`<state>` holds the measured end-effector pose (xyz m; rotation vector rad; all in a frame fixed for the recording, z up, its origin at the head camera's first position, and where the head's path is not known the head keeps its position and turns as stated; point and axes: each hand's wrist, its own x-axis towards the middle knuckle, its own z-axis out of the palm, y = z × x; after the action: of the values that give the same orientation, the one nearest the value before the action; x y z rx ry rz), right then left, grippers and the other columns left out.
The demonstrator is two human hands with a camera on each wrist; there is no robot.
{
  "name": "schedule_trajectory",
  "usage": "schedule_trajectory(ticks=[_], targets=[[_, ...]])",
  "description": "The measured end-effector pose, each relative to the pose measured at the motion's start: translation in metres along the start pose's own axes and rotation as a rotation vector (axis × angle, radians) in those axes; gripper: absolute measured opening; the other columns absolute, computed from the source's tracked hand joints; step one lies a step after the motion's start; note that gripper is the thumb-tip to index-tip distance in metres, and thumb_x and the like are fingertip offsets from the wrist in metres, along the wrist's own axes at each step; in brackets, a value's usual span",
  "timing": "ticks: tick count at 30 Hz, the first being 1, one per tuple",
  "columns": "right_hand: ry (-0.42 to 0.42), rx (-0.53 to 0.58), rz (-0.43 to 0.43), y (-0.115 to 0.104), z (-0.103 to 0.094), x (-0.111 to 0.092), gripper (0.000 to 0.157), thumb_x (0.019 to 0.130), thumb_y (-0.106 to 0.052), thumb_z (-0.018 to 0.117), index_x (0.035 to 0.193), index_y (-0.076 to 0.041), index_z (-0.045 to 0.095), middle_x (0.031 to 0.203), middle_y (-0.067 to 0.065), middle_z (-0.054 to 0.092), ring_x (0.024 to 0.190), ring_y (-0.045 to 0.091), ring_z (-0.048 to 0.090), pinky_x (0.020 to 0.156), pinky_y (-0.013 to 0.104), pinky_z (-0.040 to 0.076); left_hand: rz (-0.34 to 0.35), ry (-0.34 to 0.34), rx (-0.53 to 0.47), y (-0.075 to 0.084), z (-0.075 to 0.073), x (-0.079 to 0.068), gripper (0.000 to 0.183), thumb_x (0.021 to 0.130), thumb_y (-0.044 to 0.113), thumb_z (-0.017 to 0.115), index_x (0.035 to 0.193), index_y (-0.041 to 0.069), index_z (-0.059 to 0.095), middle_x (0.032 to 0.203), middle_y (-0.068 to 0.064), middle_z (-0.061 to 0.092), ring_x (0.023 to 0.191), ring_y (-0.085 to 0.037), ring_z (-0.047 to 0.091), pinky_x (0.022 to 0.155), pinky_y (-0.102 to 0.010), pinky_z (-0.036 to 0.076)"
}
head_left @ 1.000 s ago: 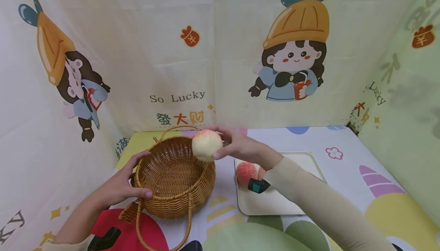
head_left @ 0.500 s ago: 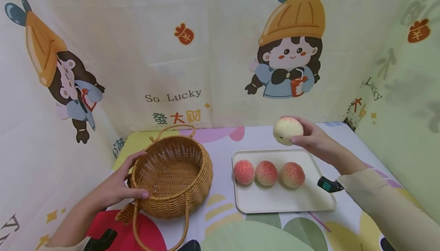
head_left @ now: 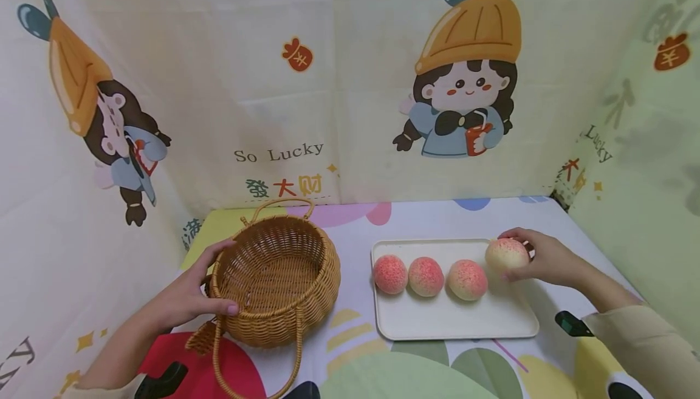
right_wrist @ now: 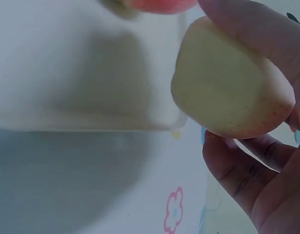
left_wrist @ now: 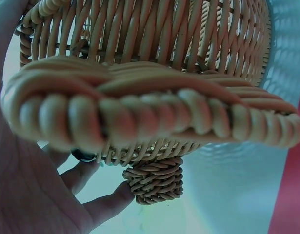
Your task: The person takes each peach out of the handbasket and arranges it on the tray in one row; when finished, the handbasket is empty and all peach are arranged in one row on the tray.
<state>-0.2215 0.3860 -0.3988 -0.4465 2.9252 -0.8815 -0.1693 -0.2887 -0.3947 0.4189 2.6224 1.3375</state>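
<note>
A round brown wicker basket point(head_left: 322, 302) stands at the left of the table, its woven floor showing. My left hand point(head_left: 188, 299) grips its left rim, thumb at the near side and fingers at the far side. In the left wrist view, fingers show by the wicker point(left_wrist: 154, 29). At the right, my right hand point(head_left: 552, 262) holds a pale peach point(head_left: 505, 254) with a pink blush above the far right corner of the cream tray point(head_left: 437, 326). The right wrist view shows this peach point(right_wrist: 223, 83) apart from the tray surface. Three pinker peaches point(head_left: 426, 277) lie in a row on the tray.
One basket handle point(head_left: 298, 356) hangs toward the front; another handle point(head_left: 284, 201) rises at the back. A patterned cloth point(head_left: 355, 229) covers the table. Printed fabric walls point(head_left: 350, 101) enclose the back and both sides.
My right hand has carried the peach from above the basket's right rim rightward, then down toward the tray's far right corner. My left hand keeps its grip on the basket.
</note>
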Motion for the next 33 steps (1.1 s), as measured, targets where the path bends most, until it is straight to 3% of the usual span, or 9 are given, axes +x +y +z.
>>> schedule_trajectory(ticks=[7,18,24,28,33], targets=[[-0.004,-0.122,-0.134,0.004,0.014,-0.002,0.074,0.058,-0.042,0.098,0.114,-0.008,0.064,0.106,0.0,0.062,0.092,0.015,0.052,0.075,0.032,0.049,0.003,-0.003,0.003,0.002,-0.001,0.001,0.109,0.075,0.032,0.087,0.159,0.025,0.018,0.152,-0.024,0.027,0.126,-0.066,0.038,0.072,-0.05,0.06],[-0.047,-0.266,-0.038,-0.001,0.025,-0.003,0.087,0.057,-0.061,0.093,0.118,-0.009,0.06,0.105,0.002,0.061,0.089,0.018,0.057,0.077,0.043,0.051,0.022,-0.005,-0.017,0.002,-0.001,0.001,0.108,0.075,0.028,0.087,0.158,0.022,0.018,0.15,-0.023,0.029,0.125,-0.06,0.043,0.073,-0.046,0.06],[-0.091,-0.333,-0.06,-0.005,0.025,-0.008,0.083,0.059,-0.058,0.092,0.122,-0.013,0.063,0.11,0.005,0.062,0.089,0.02,0.059,0.076,0.045,0.051,0.035,-0.011,-0.015,0.003,-0.002,0.0,0.109,0.076,0.029,0.087,0.159,0.022,0.017,0.151,-0.025,0.028,0.124,-0.062,0.041,0.073,-0.048,0.059],[-0.14,-0.302,-0.096,-0.005,0.021,-0.012,0.086,0.058,-0.048,0.095,0.128,-0.011,0.062,0.117,0.007,0.062,0.099,0.024,0.06,0.084,0.051,0.051,0.024,-0.014,-0.016,0.004,-0.001,0.001,0.111,0.075,0.031,0.087,0.159,0.023,0.016,0.151,-0.025,0.027,0.125,-0.063,0.041,0.072,-0.047,0.06],[-0.185,-0.269,-0.104,-0.009,0.018,-0.014,0.077,0.06,-0.036,0.095,0.126,-0.014,0.062,0.116,0.004,0.062,0.101,0.024,0.06,0.086,0.053,0.05,0.026,-0.013,-0.015,0.003,-0.001,0.001,0.11,0.075,0.03,0.087,0.159,0.023,0.016,0.151,-0.024,0.027,0.124,-0.062,0.042,0.072,-0.047,0.06]])
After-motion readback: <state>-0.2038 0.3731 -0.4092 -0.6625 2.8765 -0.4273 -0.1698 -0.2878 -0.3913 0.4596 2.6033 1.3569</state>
